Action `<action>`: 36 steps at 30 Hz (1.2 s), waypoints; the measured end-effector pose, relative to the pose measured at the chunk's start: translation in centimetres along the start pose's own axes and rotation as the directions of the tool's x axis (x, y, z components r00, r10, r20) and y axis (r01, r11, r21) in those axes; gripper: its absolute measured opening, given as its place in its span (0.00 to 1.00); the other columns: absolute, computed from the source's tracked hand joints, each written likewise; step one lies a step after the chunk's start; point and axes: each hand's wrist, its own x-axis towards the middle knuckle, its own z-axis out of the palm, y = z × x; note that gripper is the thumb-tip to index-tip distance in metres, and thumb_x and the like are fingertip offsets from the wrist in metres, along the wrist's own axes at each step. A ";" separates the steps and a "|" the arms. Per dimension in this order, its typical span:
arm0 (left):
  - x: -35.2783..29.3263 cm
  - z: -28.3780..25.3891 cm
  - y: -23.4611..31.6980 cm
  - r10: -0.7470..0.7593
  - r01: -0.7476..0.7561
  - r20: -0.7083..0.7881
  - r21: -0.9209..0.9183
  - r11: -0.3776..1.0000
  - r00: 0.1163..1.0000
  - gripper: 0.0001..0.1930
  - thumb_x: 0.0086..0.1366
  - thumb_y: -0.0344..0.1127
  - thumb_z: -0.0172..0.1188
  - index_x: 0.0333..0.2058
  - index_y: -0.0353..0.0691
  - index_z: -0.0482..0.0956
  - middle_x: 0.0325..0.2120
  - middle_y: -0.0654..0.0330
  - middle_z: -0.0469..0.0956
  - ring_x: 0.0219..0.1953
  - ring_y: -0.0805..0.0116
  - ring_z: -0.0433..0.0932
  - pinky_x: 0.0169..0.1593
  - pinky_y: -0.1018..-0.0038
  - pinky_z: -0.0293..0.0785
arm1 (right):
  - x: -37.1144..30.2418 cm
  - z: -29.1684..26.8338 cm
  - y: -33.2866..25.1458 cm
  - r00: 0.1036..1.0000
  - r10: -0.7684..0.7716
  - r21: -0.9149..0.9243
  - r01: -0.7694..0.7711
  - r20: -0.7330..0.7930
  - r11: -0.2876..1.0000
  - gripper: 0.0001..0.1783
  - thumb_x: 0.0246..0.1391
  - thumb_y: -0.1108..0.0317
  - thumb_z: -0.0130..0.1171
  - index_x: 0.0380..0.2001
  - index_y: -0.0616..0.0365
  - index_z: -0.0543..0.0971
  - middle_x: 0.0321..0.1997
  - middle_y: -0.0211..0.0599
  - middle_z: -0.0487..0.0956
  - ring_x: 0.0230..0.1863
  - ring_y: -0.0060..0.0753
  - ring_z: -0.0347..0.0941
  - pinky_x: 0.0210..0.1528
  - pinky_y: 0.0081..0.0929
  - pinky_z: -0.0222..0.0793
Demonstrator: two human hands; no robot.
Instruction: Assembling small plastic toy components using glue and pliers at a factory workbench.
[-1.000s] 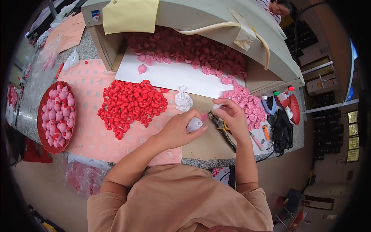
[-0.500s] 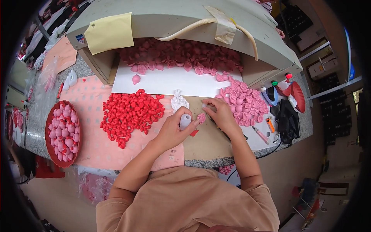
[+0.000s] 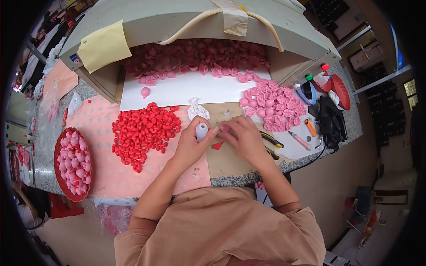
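My left hand [image 3: 186, 144] is closed around a small white bottle [image 3: 202, 130] with a round opening facing up. Its thumb tip reaches the small pink moulded piece [image 3: 225, 128], which my right hand [image 3: 246, 138] pinches between its fingertips. The fingers cover much of that piece. Just beyond the fingertips a small whitish cap-like part [image 3: 226, 112] stands on the brown board [image 3: 230, 165]. A flat red scrap [image 3: 217, 145] lies below the hands. Pliers [image 3: 271, 141] with black and yellow handles lie beside my right hand, partly hidden by it.
Red pieces [image 3: 144, 135] are heaped at left, pink pieces [image 3: 277, 106] at right. A red basket [image 3: 57, 166] holds pink and red parts. Crumpled white tissue [image 3: 196, 109] lies behind my left hand. A grey cabinet [image 3: 186, 24] overhangs more pink pieces. An orange lighter [image 3: 310, 127] lies right.
My right hand has left the whitish cap-like part and come nearer to me, taking hold of the pink piece by my left thumb. The left hand keeps the bottle. The view has shifted slightly.
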 end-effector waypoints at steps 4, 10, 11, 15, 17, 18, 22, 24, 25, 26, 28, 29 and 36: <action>0.2 -0.1 -0.6 0.007 -0.007 -0.012 0.012 1.000 1.000 0.12 0.64 0.37 0.63 0.31 0.40 0.68 0.18 0.65 0.69 0.22 0.79 0.65 0.26 0.77 0.63 | -0.5 0.6 -0.9 0.996 -0.046 -0.039 0.043 -0.076 0.998 0.13 0.47 0.69 0.67 0.37 0.59 0.81 0.32 0.37 0.76 0.37 0.42 0.73 0.38 0.34 0.69; 0.4 -0.5 -0.6 0.002 -0.008 -0.078 -0.066 0.998 0.997 0.10 0.64 0.34 0.62 0.32 0.41 0.68 0.19 0.69 0.66 0.22 0.82 0.62 0.24 0.79 0.58 | -3.2 -0.1 -0.8 0.998 -0.059 -0.005 0.059 -0.035 0.998 0.09 0.48 0.71 0.66 0.35 0.58 0.81 0.33 0.38 0.77 0.36 0.41 0.73 0.37 0.34 0.69; 0.1 -0.9 -0.3 -0.026 0.019 -0.084 -0.091 0.996 0.996 0.09 0.64 0.33 0.61 0.32 0.41 0.68 0.19 0.70 0.66 0.21 0.83 0.61 0.24 0.80 0.57 | -3.7 0.2 -0.9 0.999 -0.042 0.020 0.042 -0.005 0.999 0.08 0.49 0.72 0.65 0.35 0.58 0.81 0.33 0.38 0.77 0.36 0.41 0.73 0.37 0.34 0.69; 0.0 -1.7 -0.2 0.012 -0.022 -0.090 -0.109 0.994 0.996 0.08 0.66 0.30 0.60 0.32 0.42 0.67 0.20 0.72 0.64 0.23 0.84 0.61 0.25 0.83 0.56 | -2.9 1.6 -1.5 0.993 -0.064 0.084 0.072 -0.101 0.994 0.10 0.51 0.73 0.63 0.38 0.59 0.81 0.35 0.39 0.77 0.37 0.43 0.74 0.41 0.36 0.71; -0.1 -2.3 -0.2 -0.016 0.003 -0.100 -0.132 0.991 0.995 0.08 0.66 0.30 0.60 0.32 0.41 0.67 0.21 0.72 0.64 0.23 0.84 0.61 0.25 0.83 0.57 | -2.0 2.4 -1.9 0.996 -0.053 0.078 0.058 -0.068 0.995 0.12 0.51 0.73 0.62 0.40 0.59 0.80 0.37 0.40 0.77 0.40 0.44 0.74 0.43 0.36 0.71; -0.2 -2.7 -0.1 -0.045 0.023 -0.132 -0.163 0.986 0.990 0.08 0.66 0.30 0.59 0.32 0.41 0.67 0.23 0.71 0.65 0.24 0.85 0.61 0.26 0.84 0.58 | -1.3 2.9 -2.1 0.998 -0.060 0.069 0.061 -0.021 0.996 0.13 0.51 0.73 0.62 0.42 0.60 0.80 0.39 0.41 0.77 0.42 0.44 0.74 0.45 0.37 0.72; -0.2 -4.0 -1.7 0.075 -0.084 -0.211 -0.033 0.996 0.975 0.07 0.68 0.32 0.56 0.33 0.43 0.66 0.21 0.70 0.67 0.19 0.85 0.64 0.21 0.85 0.59 | 2.1 5.9 -2.9 0.991 -0.080 0.065 0.087 -0.106 0.994 0.16 0.50 0.74 0.62 0.44 0.60 0.78 0.44 0.43 0.76 0.47 0.46 0.72 0.48 0.38 0.71; -0.1 -3.6 -1.9 0.085 -0.093 -0.223 -0.025 0.995 0.971 0.07 0.68 0.31 0.57 0.33 0.43 0.66 0.21 0.71 0.66 0.19 0.85 0.64 0.21 0.85 0.59 | 3.3 7.0 -3.0 0.983 -0.076 -0.054 0.068 -0.165 0.996 0.15 0.50 0.74 0.62 0.43 0.60 0.78 0.47 0.44 0.75 0.49 0.48 0.70 0.52 0.39 0.69; -0.2 -3.5 -1.5 0.040 -0.050 -0.220 -0.040 0.998 0.975 0.08 0.66 0.30 0.59 0.32 0.42 0.67 0.22 0.70 0.66 0.22 0.83 0.63 0.25 0.83 0.59 | 3.7 7.5 -3.2 0.982 -0.094 -0.034 0.090 -0.163 0.995 0.15 0.50 0.74 0.62 0.43 0.60 0.78 0.47 0.44 0.75 0.49 0.48 0.70 0.52 0.39 0.69; -0.2 -3.5 -1.1 -0.004 -0.008 -0.216 -0.057 0.998 0.976 0.08 0.65 0.30 0.61 0.32 0.41 0.68 0.23 0.70 0.65 0.25 0.82 0.62 0.28 0.81 0.60 | 4.0 7.8 -3.1 0.988 -0.077 -0.069 0.068 -0.135 0.995 0.14 0.50 0.74 0.62 0.42 0.60 0.78 0.47 0.43 0.75 0.48 0.48 0.70 0.52 0.39 0.69; -0.3 -3.5 -0.9 -0.013 0.003 -0.240 -0.044 0.999 0.971 0.09 0.64 0.31 0.61 0.32 0.41 0.68 0.21 0.70 0.66 0.24 0.82 0.62 0.27 0.81 0.61 | 4.2 8.3 -2.8 0.992 -0.074 -0.099 0.064 -0.100 0.993 0.13 0.49 0.74 0.62 0.41 0.60 0.78 0.47 0.42 0.75 0.48 0.48 0.70 0.52 0.39 0.68; -0.3 -3.5 -0.6 0.019 -0.021 -0.228 -0.008 1.000 0.973 0.08 0.65 0.30 0.60 0.32 0.41 0.68 0.23 0.70 0.66 0.24 0.83 0.62 0.27 0.82 0.60 | 4.2 8.5 -2.6 0.997 -0.057 -0.045 0.054 -0.053 0.997 0.13 0.48 0.74 0.62 0.40 0.61 0.77 0.46 0.43 0.75 0.47 0.48 0.69 0.51 0.38 0.68; -0.6 -3.7 0.5 -0.028 0.033 -0.209 0.021 0.999 0.978 0.08 0.65 0.30 0.60 0.33 0.41 0.68 0.25 0.69 0.68 0.26 0.83 0.65 0.28 0.82 0.61 | 4.6 4.6 -5.3 0.974 0.215 0.589 -0.131 -0.076 0.798 0.15 0.56 0.75 0.59 0.48 0.63 0.76 0.46 0.35 0.75 0.47 0.27 0.71 0.48 0.23 0.67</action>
